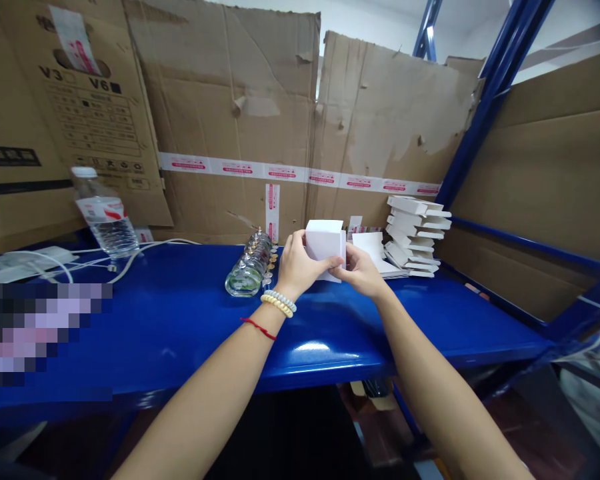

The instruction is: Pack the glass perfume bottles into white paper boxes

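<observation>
White upright paperboard box [323,241], one: grasped between two bare hands, over the tabletop; contact beneath cannot be told. Left hand [298,262]: curled round its left side, thumb across the front. Right hand [361,269]: gripping its lower right edge. Step in hand, by judgement: shaping or adjusting the box; the next move calls for light, even pressure on thin card. From the box, at nine o'clock: clear glass bottles [245,280], in a row; at three: stacked white paperboard cartons [407,233]. Beneath: glossy blue tabletop [337,323].
</observation>
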Demonstrator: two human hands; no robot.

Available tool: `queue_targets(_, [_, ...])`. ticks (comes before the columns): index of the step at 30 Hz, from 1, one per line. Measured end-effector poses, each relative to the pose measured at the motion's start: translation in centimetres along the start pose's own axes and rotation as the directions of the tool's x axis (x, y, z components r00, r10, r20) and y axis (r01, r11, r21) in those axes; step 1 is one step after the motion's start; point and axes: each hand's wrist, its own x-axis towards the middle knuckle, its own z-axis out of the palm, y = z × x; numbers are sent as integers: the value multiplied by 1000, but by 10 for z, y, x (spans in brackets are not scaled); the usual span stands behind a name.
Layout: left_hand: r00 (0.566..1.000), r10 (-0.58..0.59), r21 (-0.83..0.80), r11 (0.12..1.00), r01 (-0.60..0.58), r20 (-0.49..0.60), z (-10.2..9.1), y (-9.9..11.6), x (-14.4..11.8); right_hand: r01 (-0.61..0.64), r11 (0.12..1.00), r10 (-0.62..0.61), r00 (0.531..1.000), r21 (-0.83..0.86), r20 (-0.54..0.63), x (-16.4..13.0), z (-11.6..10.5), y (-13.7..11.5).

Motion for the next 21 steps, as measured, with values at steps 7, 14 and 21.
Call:
queue_targets(7, [981, -127, -514, 838, 184, 144, 6, -4, 8, -59, 976, 68, 997, 212, -35, 4, -4, -4])
queue_targets(14, [990, -86, -454, 882, 127, 111, 5, -4, 7, -42, 999, 42, 987, 4, -155, 3, -6, 3])
queue_targets(21, [993, 114, -94, 989, -110, 31, 1, 3, -3, 29, 986, -45, 995, -166, -92, -1, -1, -1])
